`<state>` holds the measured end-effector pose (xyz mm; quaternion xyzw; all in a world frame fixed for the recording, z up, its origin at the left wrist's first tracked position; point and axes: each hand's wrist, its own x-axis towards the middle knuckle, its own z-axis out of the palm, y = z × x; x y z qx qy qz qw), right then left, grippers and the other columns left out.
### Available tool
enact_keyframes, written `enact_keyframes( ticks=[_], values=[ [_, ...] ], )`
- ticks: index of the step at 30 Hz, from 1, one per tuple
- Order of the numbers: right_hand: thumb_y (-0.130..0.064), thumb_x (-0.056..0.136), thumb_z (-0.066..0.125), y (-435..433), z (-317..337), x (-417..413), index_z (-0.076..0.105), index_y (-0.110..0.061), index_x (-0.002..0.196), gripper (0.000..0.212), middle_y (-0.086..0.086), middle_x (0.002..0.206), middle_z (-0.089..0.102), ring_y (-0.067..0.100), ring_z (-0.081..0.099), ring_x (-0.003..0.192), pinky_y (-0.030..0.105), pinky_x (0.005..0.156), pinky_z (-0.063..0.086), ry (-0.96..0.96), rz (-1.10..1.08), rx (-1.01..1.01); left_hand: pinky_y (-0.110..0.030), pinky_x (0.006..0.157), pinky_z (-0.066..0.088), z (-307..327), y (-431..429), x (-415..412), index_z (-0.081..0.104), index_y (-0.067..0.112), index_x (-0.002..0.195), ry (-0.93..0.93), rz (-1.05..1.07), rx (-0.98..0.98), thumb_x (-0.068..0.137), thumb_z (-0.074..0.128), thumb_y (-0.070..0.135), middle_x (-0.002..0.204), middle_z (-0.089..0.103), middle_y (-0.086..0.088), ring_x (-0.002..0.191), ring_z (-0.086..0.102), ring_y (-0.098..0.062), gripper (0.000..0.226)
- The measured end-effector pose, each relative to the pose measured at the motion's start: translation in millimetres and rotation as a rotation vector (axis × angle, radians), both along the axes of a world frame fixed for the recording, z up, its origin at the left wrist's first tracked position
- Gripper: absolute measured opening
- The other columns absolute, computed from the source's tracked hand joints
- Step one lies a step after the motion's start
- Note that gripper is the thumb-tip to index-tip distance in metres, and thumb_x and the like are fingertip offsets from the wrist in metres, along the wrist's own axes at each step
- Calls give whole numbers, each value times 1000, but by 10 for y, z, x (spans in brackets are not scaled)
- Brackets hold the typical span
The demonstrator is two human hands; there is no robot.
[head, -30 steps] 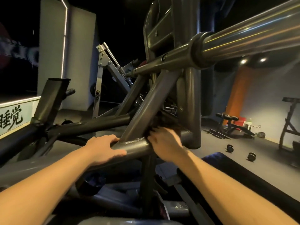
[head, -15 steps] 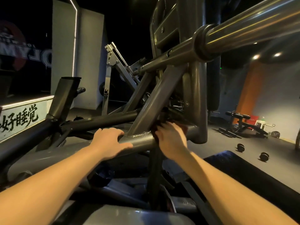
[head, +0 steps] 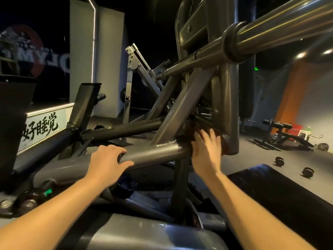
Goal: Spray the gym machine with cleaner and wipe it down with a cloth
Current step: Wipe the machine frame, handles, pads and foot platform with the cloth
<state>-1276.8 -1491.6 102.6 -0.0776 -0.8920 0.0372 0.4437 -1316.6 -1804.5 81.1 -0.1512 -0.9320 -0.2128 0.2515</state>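
The gym machine is a dark grey frame of welded tubes, and a thick steel bar point(head: 270, 33) crosses above it at the upper right. My left hand point(head: 106, 163) grips the low slanted frame tube point(head: 155, 154), fingers over the top and thumb underneath. My right hand point(head: 205, 150), blurred by motion, presses a dark cloth point(head: 191, 127) against the joint where the tubes meet, its fingers pointing upward. Most of the cloth is hidden behind the hand and in shadow. No spray bottle is in either hand.
A dark bottle with a green mark point(head: 36, 195) lies low at the left among the frame parts. A black pad point(head: 279, 195) lies under my right forearm. Two small dumbbells point(head: 279, 161) sit on the grey floor, with a bench point(head: 281, 130) beyond.
My right hand has slid up and right along the joint with the cloth, its fingers now straighter. My left hand keeps its hold on the tube. The camera view has shifted slightly.
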Motion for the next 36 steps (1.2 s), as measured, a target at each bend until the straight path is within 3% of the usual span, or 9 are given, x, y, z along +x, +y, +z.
enact_keyframes(
  ticks=[5,10,15,18,24,27,30,32,36],
  values=[
    [-22,101,49,-789,-553,-66,47,-21,152,52,4,163,37,22,13,158,53,127,16,93,169,-137,-46,105,40,43,47,37,66,31,134,-11,44,2,85,69,67,135,64,5,128,52,-25,61],
    [-31,103,48,-333,-501,13,42,-22,155,53,2,167,30,23,6,160,55,128,11,56,176,-74,-47,104,43,56,52,92,65,30,135,-18,38,10,86,68,66,134,64,4,127,54,-25,61],
    [-24,110,41,90,-310,51,23,-24,163,56,-2,173,-2,21,-18,158,49,129,5,118,168,-483,-48,104,43,37,49,66,64,28,136,-36,20,28,86,69,64,134,63,1,126,52,-27,61],
    [-15,109,45,-346,-376,0,24,-26,163,59,0,173,-9,24,-14,158,46,128,3,211,156,-689,-47,103,42,2,44,44,64,27,136,-23,16,50,87,69,63,133,62,1,125,52,-27,60],
    [-16,107,51,-1702,-710,161,12,-59,146,70,-24,164,-19,11,4,157,30,126,14,188,456,-915,-45,102,44,-20,33,36,61,30,138,17,29,5,89,65,65,136,62,2,125,52,-25,61],
    [-19,106,52,-1661,-700,203,-4,-82,134,88,-20,168,-16,16,-2,159,47,129,14,128,435,-807,-43,103,42,7,-75,25,58,36,143,39,11,-75,92,61,65,142,59,6,130,50,-22,58],
    [-37,107,42,-970,-635,72,9,-54,153,59,-11,171,-9,22,-11,159,54,128,5,92,300,-654,-42,105,41,-19,-275,-2,56,37,144,42,-4,-125,93,62,63,144,58,7,131,49,-20,58],
    [-58,103,28,-520,-523,26,20,-34,159,62,1,173,0,30,-12,158,54,128,-3,46,200,-526,-43,105,41,-81,-421,-27,59,34,142,37,-4,-99,91,66,61,141,60,6,130,50,-21,58],
    [-24,109,40,-404,-416,-18,43,-14,155,47,10,170,17,34,-1,159,43,128,-8,90,121,-403,-43,104,40,-165,-604,-60,64,32,135,21,25,-36,87,68,64,136,63,7,127,51,-20,58]
  ],
)
